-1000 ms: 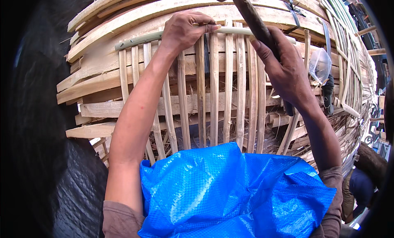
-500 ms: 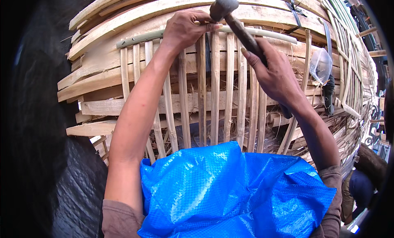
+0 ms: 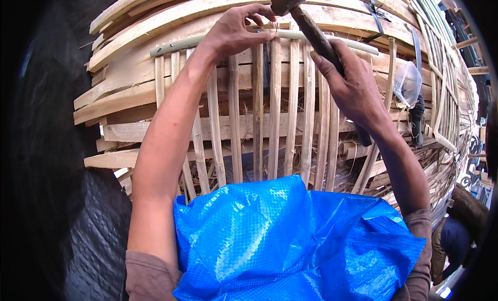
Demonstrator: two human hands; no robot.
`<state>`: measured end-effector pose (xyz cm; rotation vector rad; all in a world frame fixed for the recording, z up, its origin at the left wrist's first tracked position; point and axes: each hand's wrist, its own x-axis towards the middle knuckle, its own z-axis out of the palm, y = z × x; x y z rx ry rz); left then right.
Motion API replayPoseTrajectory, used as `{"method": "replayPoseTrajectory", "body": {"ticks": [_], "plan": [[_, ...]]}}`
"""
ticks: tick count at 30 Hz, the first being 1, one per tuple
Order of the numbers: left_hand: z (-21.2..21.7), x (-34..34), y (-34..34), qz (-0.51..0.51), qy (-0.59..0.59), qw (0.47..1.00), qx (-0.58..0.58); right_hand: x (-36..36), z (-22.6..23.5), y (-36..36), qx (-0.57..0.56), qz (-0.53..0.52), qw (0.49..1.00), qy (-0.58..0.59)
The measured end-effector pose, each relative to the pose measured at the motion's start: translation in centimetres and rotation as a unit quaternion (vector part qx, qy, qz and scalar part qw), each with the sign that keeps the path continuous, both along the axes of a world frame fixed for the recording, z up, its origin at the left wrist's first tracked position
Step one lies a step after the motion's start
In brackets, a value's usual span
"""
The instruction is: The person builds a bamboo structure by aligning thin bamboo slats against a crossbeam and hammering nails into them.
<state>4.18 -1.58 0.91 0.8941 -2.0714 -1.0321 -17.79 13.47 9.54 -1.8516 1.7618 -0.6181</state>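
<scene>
okay, left hand: far side, over the pale rail; i see thumb and forefinger spread apart, thumb tip right by the rail, other fingers partly hidden.
right hand: right of the left one, fingers wrapped tight round the hammer.
hammer: tilted, metal head far and leftward, just beside the left fingertips; can't tell from my end if the head touches anything.
rail: far, running left to right, partly behind left hand and hammer handle.
slats: row of them, from the rail toward the near side.
planks: stacked beneath the slats.
blue sheet: near, crumpled, between the forearms.
clear plastic container: right, beyond the right wrist.
</scene>
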Motion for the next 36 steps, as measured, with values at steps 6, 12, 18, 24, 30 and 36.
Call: {"method": "replayPoseTrajectory", "body": {"ticks": [6,12,18,24,30,36], "plan": [[-0.4,0.2,-0.2,0.042,0.040,0.998,-0.040,0.1,1.1,-0.1,-0.065,0.009,0.998,-0.021],[-1.5,-1.1,-0.4,0.115,-0.050,0.965,-0.231,-0.1,-0.7,0.6,-0.012,0.024,1.000,0.013],[-1.4,-0.9,-0.1,0.119,-0.051,0.948,-0.290,0.4,2.3,-0.4,-0.119,0.018,0.991,-0.050],[-1.5,-1.4,-0.3,0.142,-0.063,0.950,-0.269,0.2,-1.4,0.1,0.006,0.017,1.000,0.017],[-1.9,-1.2,0.0,0.174,-0.098,0.934,-0.295,0.5,0.5,-0.2,-0.024,0.009,0.999,0.025],[-1.6,-1.8,-0.1,0.183,-0.114,0.933,-0.289,0.1,-1.6,0.2,-0.029,0.023,0.999,0.022]]}}
